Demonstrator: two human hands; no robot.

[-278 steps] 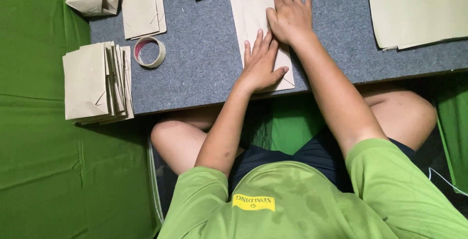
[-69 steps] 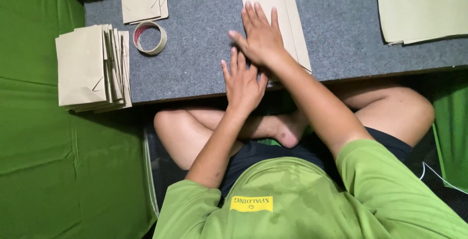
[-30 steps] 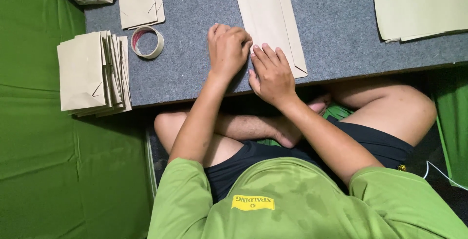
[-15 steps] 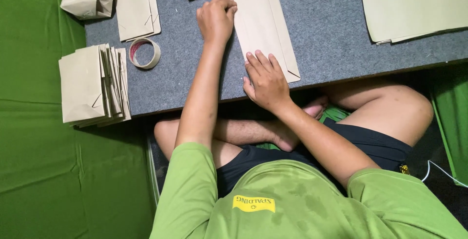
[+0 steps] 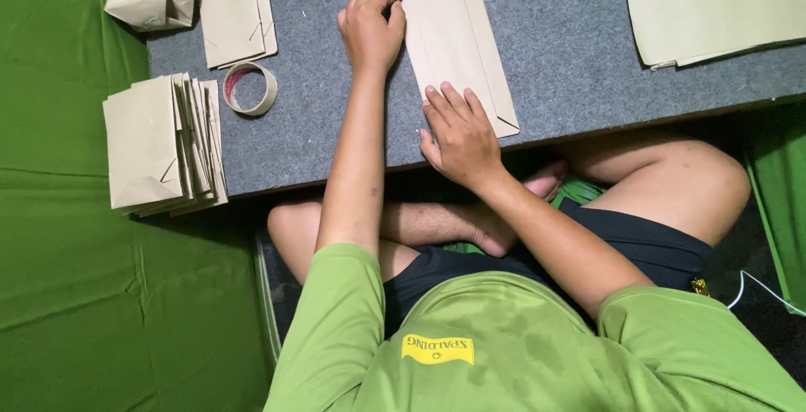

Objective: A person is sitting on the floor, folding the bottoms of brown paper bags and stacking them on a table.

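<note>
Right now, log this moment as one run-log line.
left hand: fist pressing far corner of folded paper | right hand: flat on its near end | tape roll: untouched | finished stack: at left

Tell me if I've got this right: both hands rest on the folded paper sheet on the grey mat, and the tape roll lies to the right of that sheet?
Not quite. The head view shows the tape roll left of the folded paper sheet, beside the stack of bags. The left hand and right hand do rest on the sheet, on the grey mat.

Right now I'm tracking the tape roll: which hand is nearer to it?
Left. The left hand rests at the folded paper's far corner, right of the tape roll; the right hand presses the paper's near end, farther off.
</note>
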